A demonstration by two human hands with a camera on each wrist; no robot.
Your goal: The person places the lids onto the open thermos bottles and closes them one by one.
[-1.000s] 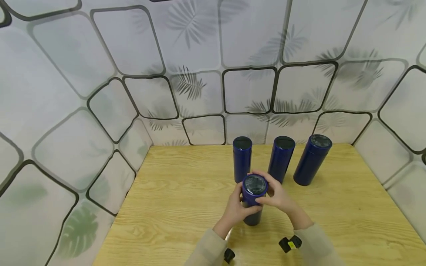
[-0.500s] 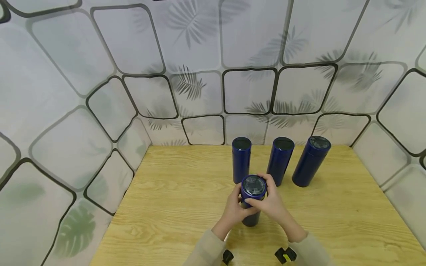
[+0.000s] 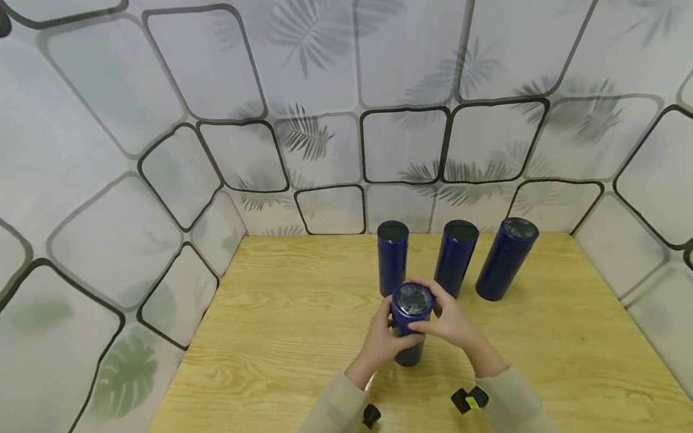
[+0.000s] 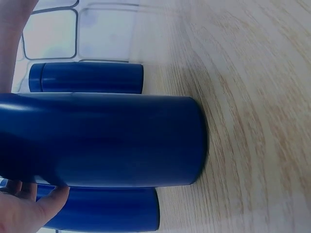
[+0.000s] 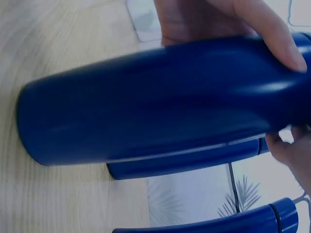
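A dark blue thermos flask stands roughly upright between my two hands; in both wrist views its smooth body is seen lying sideways. My left hand grips the upper body, its thumb wrapped across the near side. Around the glossy dark-topped lid, my right hand curls its fingers on the far side and its thumb on the near side. The left wrist view shows the flask's base at or close to the wooden table; whether it touches is unclear. The hands partly hide the lid seam.
Just behind stand three similar blue flasks in a row: a left one, a middle one and a right one. A patterned curtain borders the table at the back and both sides.
Half a second ago my right hand was turned further, with its thumb farther left across the lid; it has since swung back to the right. My left hand and the flask stay nearly in place.
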